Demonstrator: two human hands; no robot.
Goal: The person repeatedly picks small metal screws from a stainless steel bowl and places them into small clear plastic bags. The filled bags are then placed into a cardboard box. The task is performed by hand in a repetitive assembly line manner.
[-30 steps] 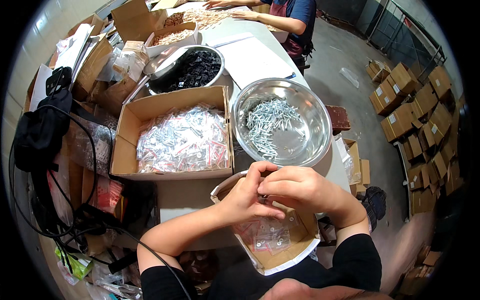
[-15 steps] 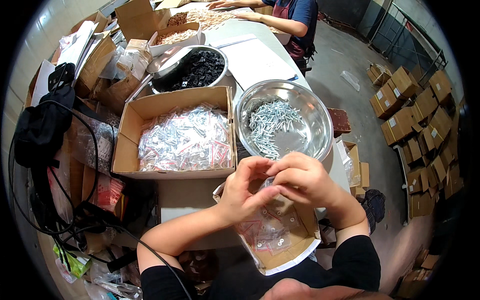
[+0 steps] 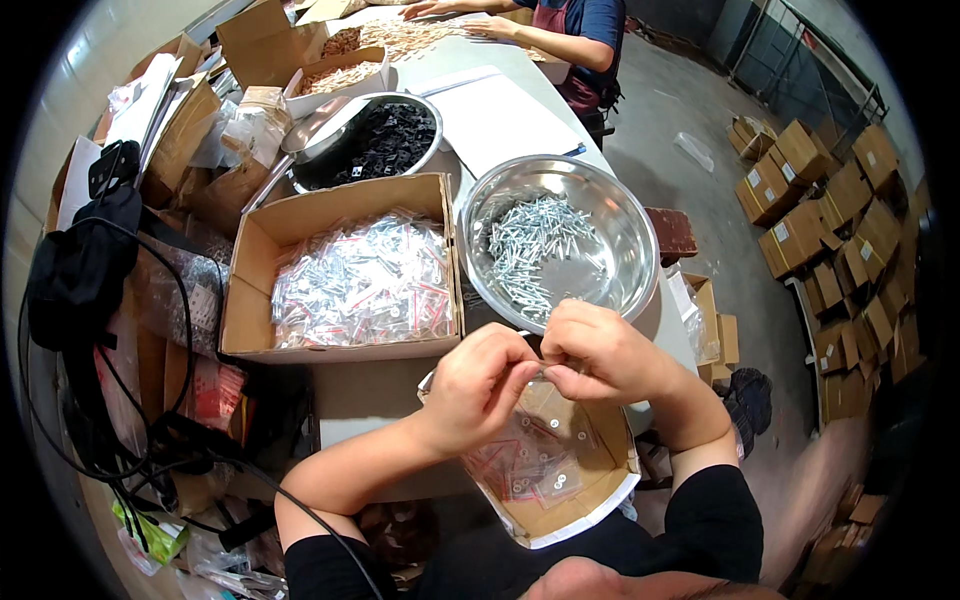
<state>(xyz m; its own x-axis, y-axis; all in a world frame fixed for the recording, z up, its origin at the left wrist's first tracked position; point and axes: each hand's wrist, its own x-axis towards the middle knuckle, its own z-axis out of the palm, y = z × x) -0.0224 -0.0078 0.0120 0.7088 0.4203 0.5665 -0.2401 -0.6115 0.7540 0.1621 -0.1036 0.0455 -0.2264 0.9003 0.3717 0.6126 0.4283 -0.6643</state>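
Observation:
My left hand (image 3: 478,388) and my right hand (image 3: 602,352) meet above a shallow cardboard tray (image 3: 592,512). Thumbs and fingers of both are closed in a pinch, tip to tip, on a small clear plastic bag (image 3: 541,392), mostly hidden by the fingers. In the tray lie several flat clear bags (image 3: 545,482) with red lines and small white rings. Just beyond my hands stands a steel bowl (image 3: 632,215) with a heap of silvery screws (image 3: 545,235). To its left, a cardboard box (image 3: 243,285) is full of small clear bags (image 3: 365,285) holding metal pieces.
Behind the box a second steel bowl (image 3: 437,140) holds black parts (image 3: 385,145), a metal scoop (image 3: 318,135) beside it. White papers (image 3: 500,115) lie farther back. Black cables (image 3: 180,440) hang at left. A co-worker's arm (image 3: 560,42) reaches over the far table. Cartons (image 3: 800,215) are stacked at right.
My hands have closed in on each other, from loosely cupped round the clear bag to a tight pinch at its edge. The view has shifted slightly.

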